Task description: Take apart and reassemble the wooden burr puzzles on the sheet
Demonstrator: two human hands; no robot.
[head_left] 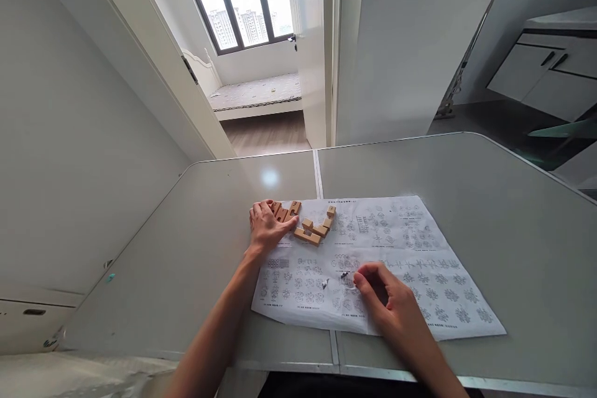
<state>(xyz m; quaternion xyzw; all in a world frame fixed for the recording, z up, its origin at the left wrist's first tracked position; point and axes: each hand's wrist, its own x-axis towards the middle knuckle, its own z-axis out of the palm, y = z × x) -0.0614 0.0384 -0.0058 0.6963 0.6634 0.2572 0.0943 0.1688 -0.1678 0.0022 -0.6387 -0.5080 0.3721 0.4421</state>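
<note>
My left hand point(269, 225) cups several notched wooden puzzle blocks point(281, 214) near the sheet's upper left, with the fingers around their far left side and the thumb stretched along the right. The fingers partly cover these blocks. Just right of the thumb lie more notched blocks point(308, 236), in a loose bent row touching or close together. Over the lower middle of the sheet, my right hand point(387, 298) is closed in a pinch, thumb and forefinger tips together. Whatever may be between those tips is hidden. Beneath both hands is a creased paper sheet point(396, 252) printed with puzzle diagrams.
Small dark and pale torn-looking spots point(325, 284) show on the paper left of my right hand. The grey-green table point(196, 249) has a metal seam down its middle and a metal edge. Beyond are an open door point(311, 43) and a bed point(256, 93).
</note>
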